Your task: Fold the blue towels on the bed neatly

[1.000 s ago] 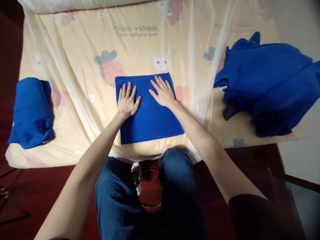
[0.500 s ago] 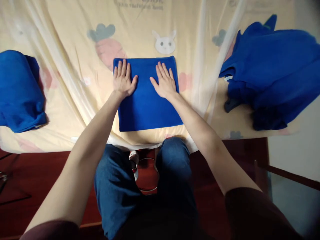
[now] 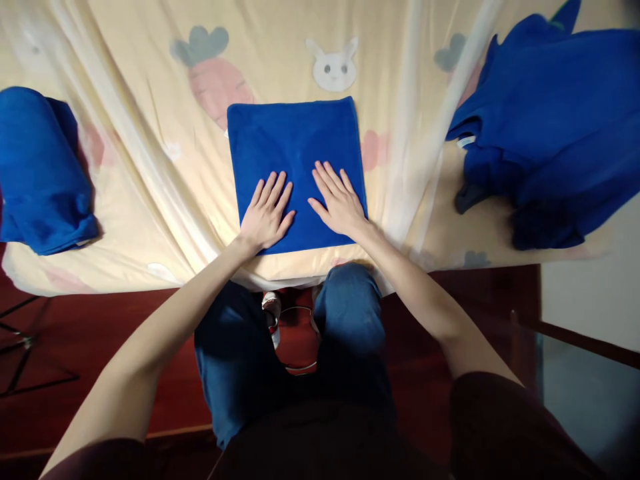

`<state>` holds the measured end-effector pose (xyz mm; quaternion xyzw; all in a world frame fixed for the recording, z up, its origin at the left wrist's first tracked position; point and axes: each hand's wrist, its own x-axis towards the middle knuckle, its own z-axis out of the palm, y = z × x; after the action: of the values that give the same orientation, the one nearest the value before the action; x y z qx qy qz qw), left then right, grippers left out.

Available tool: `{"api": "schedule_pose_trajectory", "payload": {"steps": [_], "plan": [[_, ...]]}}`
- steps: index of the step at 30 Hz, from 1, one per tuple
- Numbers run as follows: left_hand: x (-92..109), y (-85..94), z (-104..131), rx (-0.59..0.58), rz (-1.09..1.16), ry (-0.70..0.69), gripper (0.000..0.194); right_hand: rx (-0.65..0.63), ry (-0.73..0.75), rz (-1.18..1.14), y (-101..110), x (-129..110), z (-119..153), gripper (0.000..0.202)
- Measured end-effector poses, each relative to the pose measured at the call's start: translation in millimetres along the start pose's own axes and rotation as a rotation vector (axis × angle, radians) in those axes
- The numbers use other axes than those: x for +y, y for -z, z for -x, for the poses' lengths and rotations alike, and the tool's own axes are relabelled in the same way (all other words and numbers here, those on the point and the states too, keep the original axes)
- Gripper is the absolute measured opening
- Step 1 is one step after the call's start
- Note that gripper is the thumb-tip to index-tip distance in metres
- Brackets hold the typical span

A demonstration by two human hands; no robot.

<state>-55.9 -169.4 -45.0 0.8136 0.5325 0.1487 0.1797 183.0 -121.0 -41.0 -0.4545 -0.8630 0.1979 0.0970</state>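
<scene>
A blue cloth folded into a flat rectangle (image 3: 300, 140) lies on the cream printed sheet in front of me. My left hand (image 3: 267, 212) rests palm down on its lower left part, fingers spread. On the lower right part lies my right hand (image 3: 339, 200), flat as well, with its fingers a little apart. Neither hand grips anything. The cloth's top half shows bare between the fingertips and the far edge.
To the far left is a folded blue bundle (image 3: 43, 173). A larger loose heap of blue cloth (image 3: 555, 127) lies at the right. The printed sheet (image 3: 150, 187) has long raised creases. A black metal stand (image 3: 23, 343) is on the floor at left.
Both hands have slid from the far part of the folded cloth down toward its near edge. The whole view has shifted slightly.
</scene>
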Motion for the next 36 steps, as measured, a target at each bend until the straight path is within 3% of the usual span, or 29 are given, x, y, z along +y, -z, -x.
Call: {"api": "schedule_pose_trajectory", "payload": {"steps": [4, 7, 12, 17, 21, 25, 32, 36], "plan": [[-3, 15.5, 40, -0.054, -0.029, -0.018, 0.072, 0.030, -0.072, -0.013, 13, 18, 30, 0.073], [4, 15.8, 53, -0.087, -0.049, -0.035, 0.073, 0.034, -0.068, -0.003, 13, 10, 36, 0.076], [13, 9.4, 61, -0.291, 0.010, -0.241, 0.063, -0.139, 0.134, -0.044, 7, -13, 54, 0.071], [3, 24.4, 81, -0.369, 0.049, -0.282, 0.052, -0.212, 0.249, -0.131, 21, 19, 92, 0.058], [7, 36.7, 107, -0.296, 0.002, -0.183, 0.054, -0.087, 0.190, -0.151, 30, 43, 128, 0.048], [16, 38.0, 120, -0.210, -0.091, -0.048, 0.057, 0.070, 0.092, -0.129, 24, 44, 147, 0.043], [18, 46.6, 110, -0.204, -0.166, 0.097, 0.057, 0.128, -0.013, 0.018, 11, 15, 126, 0.049], [17, 56.7, 117, -0.181, -0.148, 0.140, 0.056, 0.223, -0.114, -0.033, 6, 0, 122, 0.043]]}}
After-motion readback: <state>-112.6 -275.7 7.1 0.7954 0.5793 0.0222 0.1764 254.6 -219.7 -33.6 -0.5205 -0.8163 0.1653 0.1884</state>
